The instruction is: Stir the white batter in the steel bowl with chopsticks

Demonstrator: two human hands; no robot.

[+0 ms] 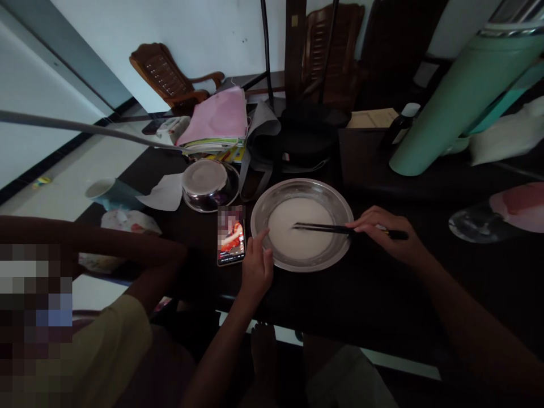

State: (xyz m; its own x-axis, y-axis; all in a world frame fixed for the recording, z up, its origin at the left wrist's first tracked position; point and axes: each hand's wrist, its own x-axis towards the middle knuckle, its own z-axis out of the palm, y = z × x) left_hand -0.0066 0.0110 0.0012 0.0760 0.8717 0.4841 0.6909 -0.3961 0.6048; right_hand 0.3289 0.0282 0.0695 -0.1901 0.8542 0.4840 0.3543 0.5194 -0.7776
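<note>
A wide metal bowl (pixel 343 249) stands on the dark table, with a white, smooth-looking mixture (pixel 297 243) in its bottom. My left hand (pixel 257 263) grips the bowl's near-left rim, one finger reaching up along the edge. From the right, my right hand (pixel 386 232) is closed around a pair of black chopsticks (pixel 323 228). Their tips dip into the white mixture near the middle of the bowl. Just left of the bowl lies a phone (pixel 232 241) with a lit screen, close to my left hand.
An upturned metal bowl (pixel 204 181) sits behind the phone, beside a white paper (pixel 164 192) and a cup (pixel 113 192). A black bag (pixel 301 141) and pink folder (pixel 219 116) lie behind. A green thermos (pixel 459 102) stands right. Another person's bent arm (pixel 127 243) is at left.
</note>
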